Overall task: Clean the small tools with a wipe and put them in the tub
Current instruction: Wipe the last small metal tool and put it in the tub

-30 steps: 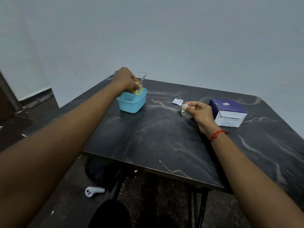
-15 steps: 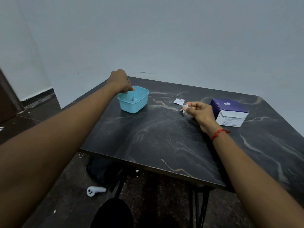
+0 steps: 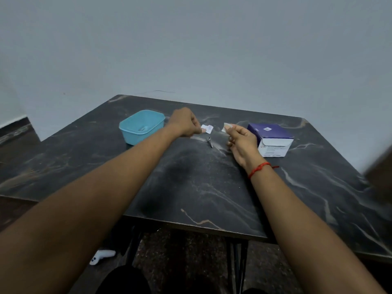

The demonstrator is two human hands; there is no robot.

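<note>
Landmark = blue tub (image 3: 137, 138), upright on the dark marble-pattern counter (image 3: 201, 187). There is a small pale item on its floor, too blurred to identify. Left hand (image 3: 185, 123) is just right of the tub, clear of its rim, with fingers curled and fingertips overlapping the left edge of a white wrapper (image 3: 209, 128) lying flat on the counter. Left grip: can't tell whether it's pinching the wrapper or just closed over it. Small metal tool (image 3: 210, 142) lies on the counter right of the tub and slightly nearer the camera, just beside the wrapper, between the two hands and touched by neither. Right hand (image 3: 241, 139) is further right of the tub, beyond the tool. Right grip is clamped: thumb and forefinger pinch a small white wipe (image 3: 224, 126), which sticks out toward the tub side; the other fingers are loosely curled under. Red thread (image 3: 257, 169) round that wrist. Purple-and-white box (image 3: 270, 137) is the item farthest right of the tub, just beyond the right hand, white flap facing the camera, print unreadable. Below the counter edge, nearer the camera than the tub, a white device (image 3: 101, 256) lies on the floor.
</note>
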